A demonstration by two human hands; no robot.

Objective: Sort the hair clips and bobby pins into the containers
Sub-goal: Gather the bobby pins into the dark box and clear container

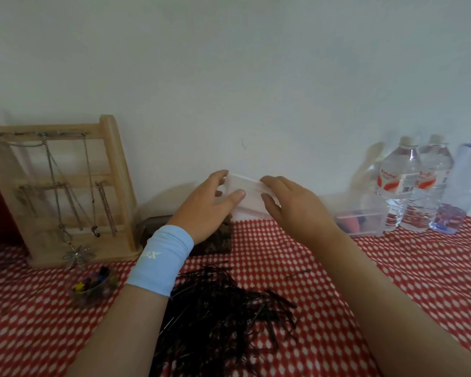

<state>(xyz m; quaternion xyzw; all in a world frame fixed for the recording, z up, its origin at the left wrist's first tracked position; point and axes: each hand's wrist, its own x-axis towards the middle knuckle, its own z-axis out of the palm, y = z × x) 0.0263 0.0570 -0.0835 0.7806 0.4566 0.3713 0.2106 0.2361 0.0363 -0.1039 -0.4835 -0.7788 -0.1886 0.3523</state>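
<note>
Left hand (204, 210) and right hand (297, 208) both grip a translucent white container (249, 194), one at each end, near the wall. Black bobby pins (229, 308) lie piled on the red checked tablecloth (337, 308). Coloured hair clips sit in a small glass bowl (93, 288), left of the pile.

Bobby pins (226, 303) heaped nearest, bowl of clips (93, 288) to their left; jewellery stand (63, 191) behind it — bottles (419, 186) far right

Black bobby pins (229, 311): big loose heap, front centre. One stray pin (298, 274) just right. Small clear bowl (105, 293) w/ coloured clips (89, 282), left of heap. Translucent box (246, 195) back centre, blurred, held both ends. Clear tub (365, 206) right, red + dark bits inside.
</note>
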